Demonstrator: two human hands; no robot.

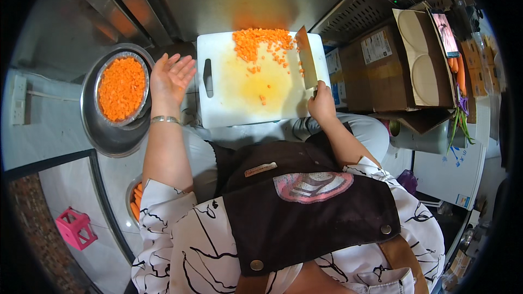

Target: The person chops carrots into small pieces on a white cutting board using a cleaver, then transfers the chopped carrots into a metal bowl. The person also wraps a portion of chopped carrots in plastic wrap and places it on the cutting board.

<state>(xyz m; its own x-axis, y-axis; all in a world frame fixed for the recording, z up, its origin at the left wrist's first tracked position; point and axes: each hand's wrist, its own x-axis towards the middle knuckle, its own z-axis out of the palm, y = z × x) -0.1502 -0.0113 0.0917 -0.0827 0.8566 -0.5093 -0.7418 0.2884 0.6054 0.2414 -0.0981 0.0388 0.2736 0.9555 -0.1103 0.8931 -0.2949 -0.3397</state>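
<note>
A white plastic cutting board (pixel 245 106) lies before me, with diced carrot (pixel 261 41) heaped along its far edge and a few loose cubes nearer. My right hand (pixel 322 102) grips the handle of a cleaver (pixel 307 59), whose blade stands near the board's right side, some cubes beside it. My left hand (pixel 173 75) is held palm up left of the board, fingers apart, with a small orange bit on it. Further left, a metal bowl of diced carrot (pixel 122 90) sits inside a larger steel basin (pixel 116 141).
Cardboard boxes (pixel 388 77) stand at the right, with a phone (pixel 445 34) and whole carrots (pixel 461 75) by them. Steel cabinet fronts (pixel 196 4) rise beyond the board. Lower left are a bowl of whole carrots (pixel 136 202) and a pink plastic stool (pixel 76 228).
</note>
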